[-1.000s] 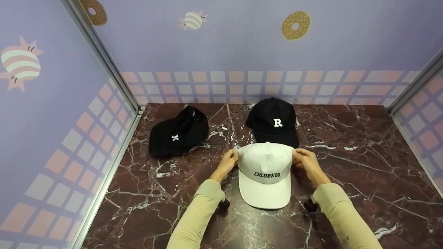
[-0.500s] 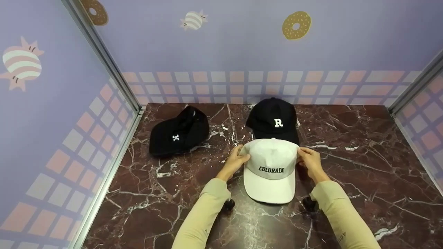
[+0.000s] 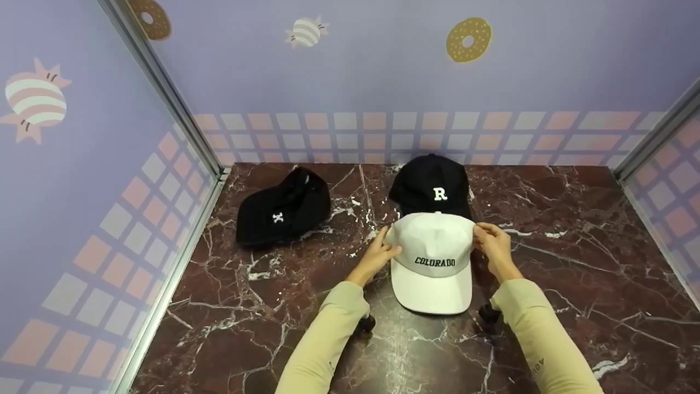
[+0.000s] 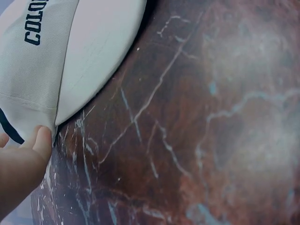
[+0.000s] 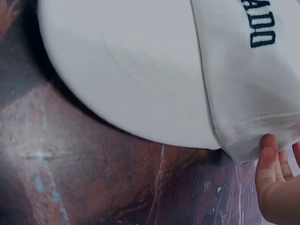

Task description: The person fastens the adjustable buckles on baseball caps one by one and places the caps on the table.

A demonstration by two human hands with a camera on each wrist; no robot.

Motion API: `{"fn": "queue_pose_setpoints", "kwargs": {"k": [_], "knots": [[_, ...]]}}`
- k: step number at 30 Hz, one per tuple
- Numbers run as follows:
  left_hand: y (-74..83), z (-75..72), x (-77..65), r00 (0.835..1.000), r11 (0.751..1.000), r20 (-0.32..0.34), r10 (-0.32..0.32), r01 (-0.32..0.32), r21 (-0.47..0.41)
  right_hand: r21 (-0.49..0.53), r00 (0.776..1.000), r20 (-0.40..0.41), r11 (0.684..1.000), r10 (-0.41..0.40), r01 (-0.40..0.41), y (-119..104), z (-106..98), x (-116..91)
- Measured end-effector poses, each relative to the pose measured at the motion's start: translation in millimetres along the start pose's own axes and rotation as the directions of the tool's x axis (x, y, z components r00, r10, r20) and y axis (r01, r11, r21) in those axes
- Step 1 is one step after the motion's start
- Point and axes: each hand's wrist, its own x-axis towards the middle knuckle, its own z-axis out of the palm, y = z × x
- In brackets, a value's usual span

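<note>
Left hand (image 3: 377, 256) and right hand (image 3: 495, 250) pinch opposite sides of the white fabric COLORADO cap (image 3: 436, 246), now shifted back and rightward, hiding more brim of the black fabric R-logo cap (image 3: 429, 180) behind.

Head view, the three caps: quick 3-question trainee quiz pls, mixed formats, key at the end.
1. Multiple choice: which word is on the white cap, held by the left hand and right hand?
A) CHICAGO
B) COLORADO
C) CALIFORNIA

2. True or false: the black cap at the left lies apart from both other caps.

3. Fill in: the other black cap, just behind the white one, bears the white letter ___.

Key: 1. B; 2. true; 3. R
</note>
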Motion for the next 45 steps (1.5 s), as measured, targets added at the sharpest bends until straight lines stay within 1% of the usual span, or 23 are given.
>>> {"fn": "queue_pose_setpoints", "kwargs": {"k": [4,6,8,12,15,17,18,20,22,23,25,27,28,30,32,34,35,37,39,41,42,43,45], "knots": [[-0.7,1.2,-0.5,1.0,1.0,-0.011,-0.015,0.015,-0.007,0.082,0.998,0.046,0.996,-0.05,0.046,-3.0,-1.9,-1.6],[-1.0,1.9,-0.1,1.0,1.0,-0.013,-0.019,0.019,-0.009,0.079,0.996,0.069,0.996,-0.057,0.051,-10.5,-1.4,-9.8],[-1.4,2.6,0.7,1.0,1.0,-0.009,-0.02,0.02,-0.013,0.039,0.994,0.091,0.998,-0.058,0.055,-22.6,0.7,-22.9],[-1.9,2.0,2.0,1.0,1.0,0.007,-0.018,0.018,-0.01,-0.102,0.995,0.089,0.993,-0.043,0.052,-51.3,8.7,-53.1],[-1.3,-1.3,2.3,1.0,1.0,0.016,-0.013,0.013,-0.001,-0.155,0.996,0.084,0.987,-0.031,0.044,-63.9,12.1,-66.0],[-0.4,-5.0,2.2,1.0,0.999,0.004,0.014,-0.014,0.029,-0.163,0.997,0.08,0.986,-0.019,0.031,-67.2,12.5,-69.3],[0.2,-7.2,1.8,0.999,0.997,-0.01,0.043,-0.042,0.061,-0.168,0.996,0.083,0.985,-0.017,0.031,-68.0,12.3,-70.4],[1.0,-13.1,1.2,0.991,0.976,-0.054,0.123,-0.111,0.186,-0.183,0.996,0.09,0.983,-0.017,0.034,-67.3,11.4,-70.8],[1.4,-20.3,1.1,0.97,0.93,-0.108,0.219,-0.173,0.325,-0.189,0.995,0.102,0.981,-0.025,0.044,-65.5,9.9,-71.1],[1.8,-24.3,1.2,0.956,0.903,-0.138,0.26,-0.19,0.386,-0.197,0.994,0.11,0.979,-0.03,0.051,-64.4,8.9,-71.2],[2.9,-33.2,1.9,0.928,0.856,-0.192,0.319,-0.195,0.478,-0.214,0.992,0.121,0.975,-0.041,0.067,-61.7,6.4,-71.2],[4.5,-42.4,2.6,0.903,0.835,-0.241,0.356,-0.192,0.515,-0.255,0.991,0.123,0.963,-0.053,0.083,-58.3,3.2,-70.7],[5.5,-47.2,2.8,0.892,0.825,-0.266,0.365,-0.177,0.537,-0.297,0.991,0.123,0.95,-0.06,0.095,-56.6,1.3,-70.3],[7.7,-56.5,3.1,0.866,0.794,-0.315,0.389,-0.142,0.591,-0.393,0.991,0.113,0.914,-0.065,0.105,-52.7,-3.4,-68.7],[10.0,-65.4,3.2,0.833,0.759,-0.367,0.415,-0.094,0.644,-0.483,0.993,0.101,0.871,-0.053,0.095,-48.7,-8.2,-67.3],[12.7,-74.0,3.1,0.793,0.723,-0.427,0.434,-0.024,0.69,-0.553,0.995,0.091,0.829,-0.031,0.077,-45.6,-13.0,-66.4],[14.1,-78.2,3.2,0.771,0.708,-0.457,0.444,0.011,0.707,-0.572,0.996,0.087,0.818,-0.015,0.062,-44.3,-15.0,-66.2],[17.2,-86.4,2.6,0.733,0.693,-0.515,0.444,0.083,0.716,-0.584,0.996,0.087,0.811,0.015,0.039,-42.9,-18.2,-66.3],[19.7,-94.4,1.7,0.701,0.682,-0.564,0.436,0.152,0.716,-0.593,0.995,0.096,0.805,0.033,0.031,-42.1,-20.5,-65.9],[21.1,-102.1,0.4,0.687,0.677,-0.6,0.411,0.21,0.705,-0.596,0.993,0.107,0.803,0.044,0.029,-42.1,-21.6,-65.7],[21.4,-105.7,-0.4,0.686,0.679,-0.613,0.392,0.234,0.696,-0.596,0.992,0.113,0.803,0.048,0.029,-42.3,-22.1,-65.7],[21.3,-109.1,-1.2,0.689,0.676,-0.621,0.375,0.255,0.692,-0.596,0.992,0.117,0.803,0.051,0.029,-42.7,-22.4,-66.0],[20.2,-115.0,-2.8,0.701,0.677,-0.631,0.333,0.288,0.677,-0.597,0.991,0.125,0.802,0.056,0.03,-43.2,-23.4,-66.4]]}}
